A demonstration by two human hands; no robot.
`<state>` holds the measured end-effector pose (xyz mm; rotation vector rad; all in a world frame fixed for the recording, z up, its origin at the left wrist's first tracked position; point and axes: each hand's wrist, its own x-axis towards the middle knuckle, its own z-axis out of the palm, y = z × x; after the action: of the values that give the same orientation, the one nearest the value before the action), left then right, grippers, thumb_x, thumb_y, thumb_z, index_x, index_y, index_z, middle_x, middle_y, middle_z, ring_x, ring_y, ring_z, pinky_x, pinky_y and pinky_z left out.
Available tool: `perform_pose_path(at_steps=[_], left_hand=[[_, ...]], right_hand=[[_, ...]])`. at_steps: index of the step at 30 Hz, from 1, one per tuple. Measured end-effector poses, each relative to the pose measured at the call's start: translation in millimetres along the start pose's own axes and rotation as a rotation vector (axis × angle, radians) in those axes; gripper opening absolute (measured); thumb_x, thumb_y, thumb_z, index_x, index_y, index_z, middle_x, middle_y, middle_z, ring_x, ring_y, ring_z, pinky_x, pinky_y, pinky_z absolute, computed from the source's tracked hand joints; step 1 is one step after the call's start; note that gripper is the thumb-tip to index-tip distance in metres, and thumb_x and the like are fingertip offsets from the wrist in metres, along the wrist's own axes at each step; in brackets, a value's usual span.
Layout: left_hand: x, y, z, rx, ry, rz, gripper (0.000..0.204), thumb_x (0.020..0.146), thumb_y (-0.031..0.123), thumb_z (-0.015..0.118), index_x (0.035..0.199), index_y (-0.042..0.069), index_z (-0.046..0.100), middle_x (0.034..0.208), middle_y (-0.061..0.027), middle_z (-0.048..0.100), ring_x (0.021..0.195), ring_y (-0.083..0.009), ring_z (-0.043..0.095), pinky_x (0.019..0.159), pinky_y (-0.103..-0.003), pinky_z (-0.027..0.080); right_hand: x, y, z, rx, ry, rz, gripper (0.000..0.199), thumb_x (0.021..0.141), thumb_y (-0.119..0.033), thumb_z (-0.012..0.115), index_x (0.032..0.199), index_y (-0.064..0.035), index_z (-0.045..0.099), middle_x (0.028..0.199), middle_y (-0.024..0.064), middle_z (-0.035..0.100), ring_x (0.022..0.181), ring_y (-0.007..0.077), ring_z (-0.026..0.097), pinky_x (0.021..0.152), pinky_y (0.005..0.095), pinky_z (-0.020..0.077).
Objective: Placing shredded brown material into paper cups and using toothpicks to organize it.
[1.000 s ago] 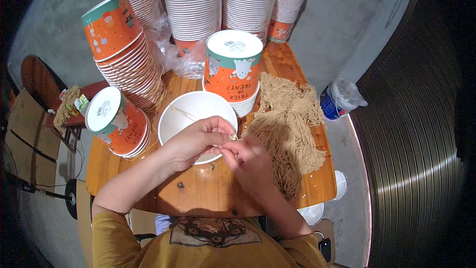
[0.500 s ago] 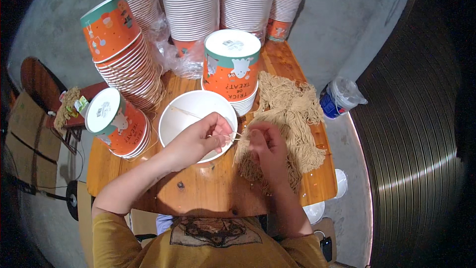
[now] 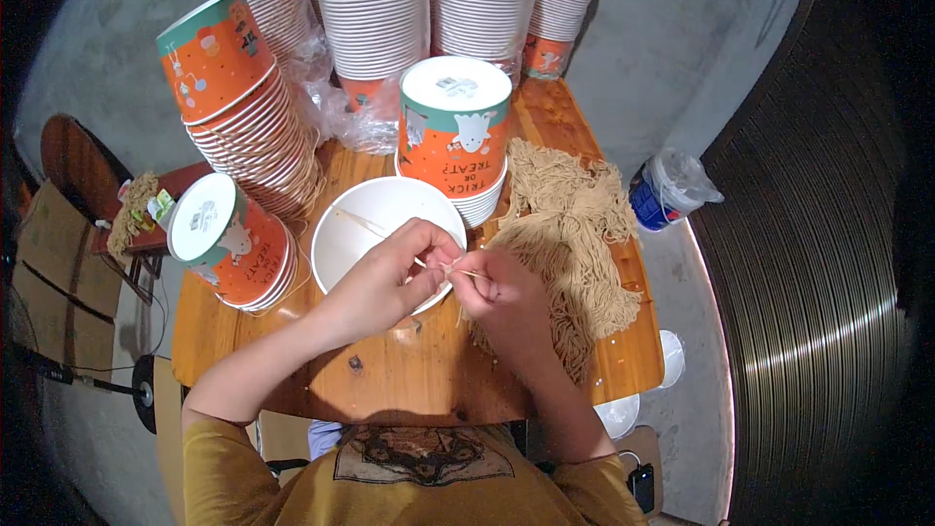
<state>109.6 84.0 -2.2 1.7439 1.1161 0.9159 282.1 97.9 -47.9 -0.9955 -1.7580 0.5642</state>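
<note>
Over the near right rim of a white-lined paper bucket (image 3: 337,251), open side up, my two hands meet at the fingertips. My left hand (image 3: 394,278) pinches a thin beige cord (image 3: 360,222); part of this cord runs back across the bucket's inside. My right hand (image 3: 502,297) has its fingers closed on the cord as well, and a short end sticks out by its fingertips. The exact crossing of the strands is hidden by the fingers. Beside and partly beneath my right hand lies a thick pile of beige cord hanks (image 3: 575,234).
Upturned orange-and-green bucket stacks stand behind (image 3: 453,136), at near left (image 3: 234,244) and at far left (image 3: 219,68). Tall plastic-wrapped stacks (image 3: 375,10) line the wooden table's (image 3: 355,370) back. A blue-and-white pail (image 3: 667,190) stands beyond the right edge.
My right hand has moved left and now touches my left fingertips. The gap of cord between the hands has closed. My left hand has barely moved.
</note>
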Motion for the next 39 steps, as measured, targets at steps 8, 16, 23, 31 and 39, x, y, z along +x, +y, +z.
perform_pose_path(at_steps=[8, 16, 23, 31, 39], left_hand=[[-1, 5, 3, 0.293, 0.037, 0.067, 0.018, 0.083, 0.0, 0.057, 0.101, 0.0, 0.053, 0.098, -0.0127, 0.046, 0.084, -0.0247, 0.054, 0.075, -0.034, 0.047], [-3, 4, 10, 0.459, 0.121, 0.212, 0.016, 0.08, -0.005, 0.06, 0.094, 0.0, 0.053, 0.099, -0.0136, 0.044, 0.088, -0.0288, 0.053, 0.074, -0.036, 0.047], [-3, 2, 11, 0.612, 0.215, 0.287, 0.009, 0.083, -0.001, 0.058, 0.091, 0.001, 0.055, 0.09, -0.014, 0.048, 0.083, -0.0349, 0.056, 0.068, -0.043, 0.047], [-3, 0, 11, 0.35, 0.221, 0.094, 0.006, 0.085, 0.003, 0.06, 0.089, -0.001, 0.057, 0.084, -0.0131, 0.057, 0.071, -0.028, 0.06, 0.066, -0.034, 0.048], [-1, -7, 9, 0.081, 0.177, -0.014, 0.006, 0.085, 0.001, 0.06, 0.09, 0.001, 0.056, 0.082, -0.0048, 0.058, 0.07, -0.0117, 0.055, 0.066, -0.027, 0.046]], right_hand=[[-2, -5, 0, 0.17, -0.075, 0.257, 0.007, 0.08, -0.004, 0.066, 0.082, -0.0044, 0.06, 0.061, -0.0084, 0.04, 0.054, 0.0016, 0.035, 0.049, 0.0198, 0.0308], [-8, -6, 6, 0.219, -0.047, 0.182, 0.006, 0.081, -0.002, 0.066, 0.081, -0.0054, 0.061, 0.06, -0.0084, 0.039, 0.053, 0.001, 0.032, 0.048, 0.0191, 0.0284], [-9, -3, 6, 0.111, -0.042, 0.128, 0.01, 0.08, -0.006, 0.068, 0.084, -0.0086, 0.059, 0.061, -0.0037, 0.045, 0.053, 0.0068, 0.041, 0.049, 0.0239, 0.0364], [-13, 1, 8, 0.035, -0.026, 0.064, 0.017, 0.078, -0.008, 0.07, 0.087, -0.0124, 0.056, 0.062, 0.0028, 0.053, 0.053, 0.0144, 0.055, 0.051, 0.0308, 0.0476], [-11, -2, 8, 0.033, 0.02, 0.01, 0.011, 0.08, -0.003, 0.069, 0.085, -0.0046, 0.059, 0.061, -0.0023, 0.051, 0.05, 0.0032, 0.041, 0.045, 0.0223, 0.0344]])
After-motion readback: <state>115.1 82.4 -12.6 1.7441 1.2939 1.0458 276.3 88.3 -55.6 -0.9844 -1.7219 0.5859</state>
